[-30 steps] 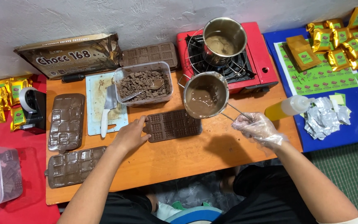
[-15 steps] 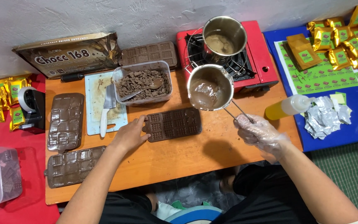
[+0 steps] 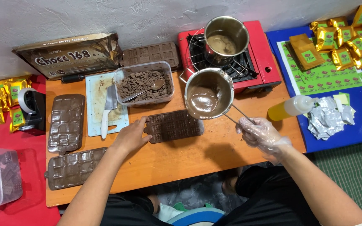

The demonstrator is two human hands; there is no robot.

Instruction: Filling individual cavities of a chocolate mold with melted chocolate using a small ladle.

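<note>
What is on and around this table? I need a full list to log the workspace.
Table: 1, orange wood, centre.
Mould: 1, brown, mid-table, under left hand.
Filled moulds: 2, brown, table's left.
Empty mould: 1, brown, by wall.
Pan: 1, steel, melted chocolate, held above mould.
Pot: 1, steel, on stove.
Stove: 1, red, top centre.
Tub: 1, clear, chocolate chunks, spoon.
Board: 1, white, with knife.
Bag: 1, brown, top left.
Bottle: 1, yellow, right.
Foil: pile, silver, right.
Packets: many, gold, both sides.
Left hand: bare, on mould.
Right hand: gloved, holding pan handle.
</note>
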